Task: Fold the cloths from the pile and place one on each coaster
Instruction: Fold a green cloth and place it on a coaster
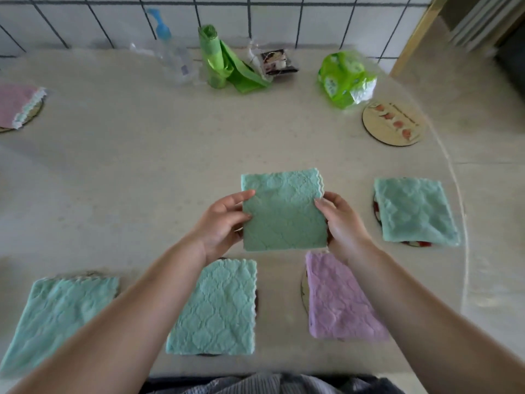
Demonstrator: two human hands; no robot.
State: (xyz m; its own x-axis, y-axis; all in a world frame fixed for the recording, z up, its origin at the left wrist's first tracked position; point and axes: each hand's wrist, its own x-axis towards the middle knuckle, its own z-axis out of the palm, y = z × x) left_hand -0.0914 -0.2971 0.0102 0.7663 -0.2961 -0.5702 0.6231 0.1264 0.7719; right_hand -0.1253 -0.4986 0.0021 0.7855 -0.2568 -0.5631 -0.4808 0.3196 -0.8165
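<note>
The table [142,155], pale and speckled with a rounded right edge, carried everything; behind it ran a white tiled wall [284,15] with dark grout, and a doorway or frame showed at the upper right. Four folded cloths lay in an arc near the person: a teal one [59,317] at the left, another teal one [216,305] in front, a lilac one [341,297] and a teal one [414,210] at the right, each with a dark coaster edge showing beneath it, so they looked already placed. A pink cloth [14,103] covered a coaster at the far left.

Both hands held a fifth teal cloth [284,211], folded to a square, off the table in the middle. The left hand [224,223] pinched its left edge, thumb on top; the right hand [341,223] pinched the right edge, probably to keep the fold flat while carrying.

One bare coaster [393,123] sat far right, likely the target. Near it lay a green packet [345,78]; a green roll [213,56], a bottle [170,52] and a small wrapper [277,62] stood along the wall.
</note>
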